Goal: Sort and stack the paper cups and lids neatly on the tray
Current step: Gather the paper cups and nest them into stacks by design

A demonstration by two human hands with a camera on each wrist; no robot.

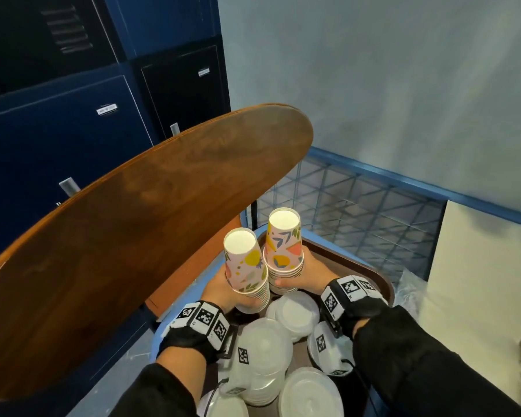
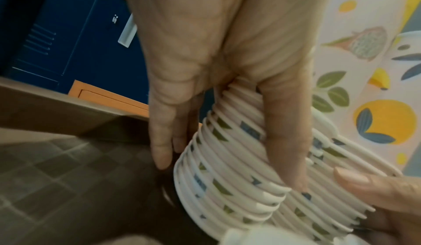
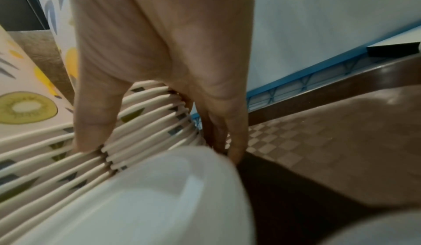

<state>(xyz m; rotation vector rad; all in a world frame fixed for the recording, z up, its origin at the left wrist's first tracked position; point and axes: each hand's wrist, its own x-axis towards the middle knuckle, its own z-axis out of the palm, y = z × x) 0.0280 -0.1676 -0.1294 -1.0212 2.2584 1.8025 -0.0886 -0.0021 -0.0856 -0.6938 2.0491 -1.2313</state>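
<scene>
**Fingers wrapped on both cup stacks, side by side at the tray's far end**

Fingers (image 2: 284,141) of the left hand (image 1: 220,291) are curled around the rolled rims of one nested stack of fruit-print paper cups (image 1: 247,269), thumb on one side, the rest behind. Same deal on the right: the right hand (image 1: 310,273) grips its own upside-down fruit-print cup stack (image 1: 283,251) low at the rims. Both stacks stand nearly upright, long axis vertical, bases up, touching or almost touching each other, over the far end of the dark brown plastic tray (image 1: 382,284). Each stack sits straight ahead of its own hand. Loose white plastic lids (image 1: 298,311) are piled at the near end, just behind the wrists. I'd guess they get set down next to each other.
</scene>
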